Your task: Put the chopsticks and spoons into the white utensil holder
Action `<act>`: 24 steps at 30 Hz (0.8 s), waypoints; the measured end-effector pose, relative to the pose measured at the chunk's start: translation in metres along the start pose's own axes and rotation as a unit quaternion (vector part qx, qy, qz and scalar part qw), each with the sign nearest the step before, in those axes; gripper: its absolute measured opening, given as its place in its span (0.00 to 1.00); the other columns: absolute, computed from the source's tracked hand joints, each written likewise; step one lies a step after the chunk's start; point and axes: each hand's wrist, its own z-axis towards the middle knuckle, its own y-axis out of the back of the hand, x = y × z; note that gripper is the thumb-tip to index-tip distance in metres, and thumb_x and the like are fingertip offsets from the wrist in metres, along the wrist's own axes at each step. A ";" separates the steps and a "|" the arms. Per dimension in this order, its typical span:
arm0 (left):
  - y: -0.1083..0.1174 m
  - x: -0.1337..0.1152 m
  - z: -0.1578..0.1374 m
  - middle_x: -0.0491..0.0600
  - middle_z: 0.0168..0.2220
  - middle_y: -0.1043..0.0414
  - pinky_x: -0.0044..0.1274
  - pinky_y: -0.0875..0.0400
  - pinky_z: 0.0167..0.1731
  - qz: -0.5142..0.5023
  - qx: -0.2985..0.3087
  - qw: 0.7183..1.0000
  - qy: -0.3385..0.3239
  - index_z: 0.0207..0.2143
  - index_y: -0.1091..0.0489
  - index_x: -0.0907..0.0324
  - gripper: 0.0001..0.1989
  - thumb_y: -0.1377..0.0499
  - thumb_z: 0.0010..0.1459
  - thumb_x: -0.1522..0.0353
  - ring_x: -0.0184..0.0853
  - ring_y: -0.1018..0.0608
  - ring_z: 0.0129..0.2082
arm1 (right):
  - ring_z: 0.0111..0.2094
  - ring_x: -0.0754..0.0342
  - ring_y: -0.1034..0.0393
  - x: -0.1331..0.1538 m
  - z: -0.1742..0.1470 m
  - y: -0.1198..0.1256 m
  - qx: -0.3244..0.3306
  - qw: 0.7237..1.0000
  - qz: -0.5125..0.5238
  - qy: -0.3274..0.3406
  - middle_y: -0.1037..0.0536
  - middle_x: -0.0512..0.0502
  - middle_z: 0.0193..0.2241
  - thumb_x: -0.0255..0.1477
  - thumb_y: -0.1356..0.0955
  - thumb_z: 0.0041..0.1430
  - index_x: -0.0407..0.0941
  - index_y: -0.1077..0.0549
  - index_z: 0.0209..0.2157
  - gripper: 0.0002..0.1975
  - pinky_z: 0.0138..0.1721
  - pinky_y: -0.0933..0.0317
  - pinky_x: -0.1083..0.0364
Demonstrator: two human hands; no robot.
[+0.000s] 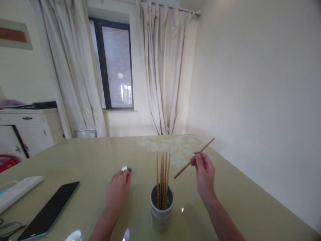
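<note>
My right hand (205, 173) pinches a brown wooden chopstick (182, 171) near its middle, tilted with its lower end to the left, above the table. Left of it stands a grey-white cylindrical holder (162, 219) with several chopsticks (165, 180) upright inside. My left hand (117, 189), closed, rests by the table on the other side of the holder. A small white and dark object (127, 169) shows at its fingertips; the hand hides part of it, and I cannot make out its kind.
A black tablet-like slab (51, 211), a white flat box (18, 194) and scissors (11, 227) lie at the left of the glossy green table (92, 160). A white rounded thing (74, 236) is cut off at the bottom edge. A wall (255, 100) borders the table's right side.
</note>
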 end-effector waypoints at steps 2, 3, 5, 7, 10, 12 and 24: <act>0.004 0.010 0.000 0.57 0.44 0.20 0.32 0.27 0.45 0.091 0.036 0.995 0.027 0.42 0.24 0.58 0.13 0.49 0.70 0.68 0.46 0.18 0.47 | 0.29 0.53 0.32 0.009 0.005 0.007 -0.003 0.999 0.046 -0.010 0.24 0.51 0.27 0.48 0.24 0.61 0.47 0.23 0.40 0.19 0.34 0.36 0.53; 0.005 0.012 0.000 0.56 0.45 0.20 0.31 0.27 0.45 0.116 0.058 0.991 0.035 0.43 0.24 0.58 0.12 0.48 0.70 0.69 0.46 0.18 0.48 | 0.29 0.53 0.31 0.012 0.003 0.008 0.010 0.998 0.060 -0.022 0.23 0.50 0.27 0.47 0.23 0.61 0.47 0.22 0.40 0.18 0.33 0.36 0.53; 0.006 0.013 -0.002 0.56 0.47 0.20 0.30 0.28 0.45 0.134 0.094 0.985 0.047 0.43 0.24 0.57 0.11 0.47 0.70 0.69 0.45 0.18 0.50 | 0.29 0.53 0.30 0.014 -0.005 0.003 0.059 0.996 0.060 -0.043 0.22 0.49 0.28 0.47 0.23 0.60 0.47 0.22 0.39 0.18 0.32 0.35 0.53; 0.005 0.012 -0.003 0.56 0.47 0.19 0.30 0.28 0.44 0.129 0.121 0.983 0.059 0.43 0.25 0.58 0.11 0.48 0.71 0.69 0.44 0.18 0.50 | 0.28 0.52 0.29 0.014 -0.017 -0.005 0.127 0.989 0.033 -0.063 0.20 0.48 0.27 0.48 0.23 0.61 0.46 0.21 0.38 0.19 0.31 0.34 0.53; 0.003 0.012 -0.003 0.56 0.46 0.19 0.30 0.28 0.44 0.114 0.133 0.982 0.070 0.45 0.26 0.59 0.11 0.49 0.72 0.69 0.44 0.17 0.48 | 0.25 0.51 0.28 0.010 -0.032 -0.016 0.218 0.972 -0.012 -0.090 0.19 0.46 0.25 0.49 0.25 0.63 0.45 0.20 0.35 0.20 0.30 0.34 0.52; 0.001 0.016 -0.002 0.57 0.46 0.19 0.31 0.28 0.45 0.118 0.113 0.984 0.067 0.48 0.27 0.60 0.11 0.48 0.71 0.68 0.45 0.17 0.48 | 0.25 0.51 0.28 0.006 -0.038 -0.019 0.249 0.963 -0.031 -0.100 0.20 0.45 0.24 0.52 0.27 0.64 0.44 0.19 0.33 0.23 0.28 0.35 0.53; -0.013 0.053 0.010 0.60 0.43 0.18 0.31 0.28 0.43 0.085 0.014 0.989 0.118 0.40 0.23 0.61 0.16 0.51 0.71 0.68 0.47 0.18 0.45 | 0.22 0.55 0.36 -0.018 -0.052 -0.025 0.286 0.946 -0.018 -0.152 0.26 0.49 0.20 0.54 0.26 0.61 0.44 0.22 0.26 0.26 0.25 0.41 0.55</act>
